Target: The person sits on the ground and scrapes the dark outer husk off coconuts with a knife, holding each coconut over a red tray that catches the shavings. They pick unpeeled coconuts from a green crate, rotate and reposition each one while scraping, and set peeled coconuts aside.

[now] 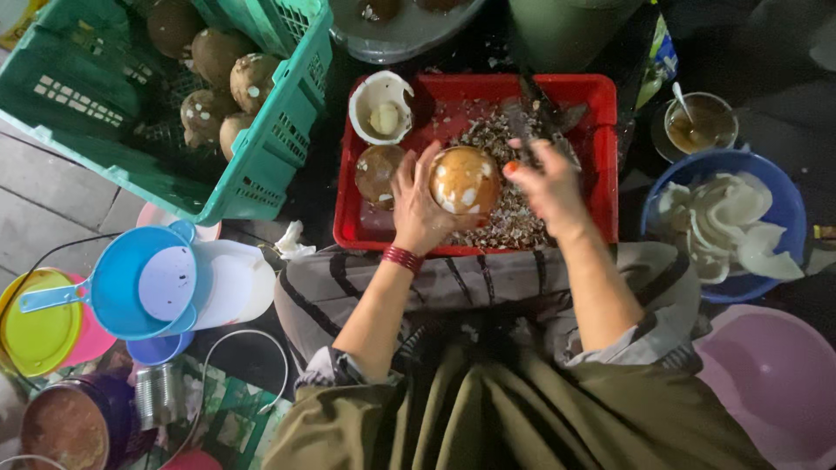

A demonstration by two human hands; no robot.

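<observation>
My left hand point(418, 207) holds a round brown coconut point(465, 179) with white patches, over the red tray point(601, 157). My right hand point(549, 183) grips a dark blade or scraper point(529, 122) just right of the coconut, its tip pointing toward the tray's far side. The tray is strewn with brown shell shavings point(505, 222). Inside it also lie an opened coconut half with white flesh point(380, 106) and another brown coconut point(377, 172).
A green crate point(261, 157) with several brown coconuts stands at the upper left. A blue bowl point(779, 204) of white coconut flesh sits to the right, a pink basin point(775, 374) below it. A blue scoop point(131, 283) on a white jug, coloured tubs and tins lie at the left.
</observation>
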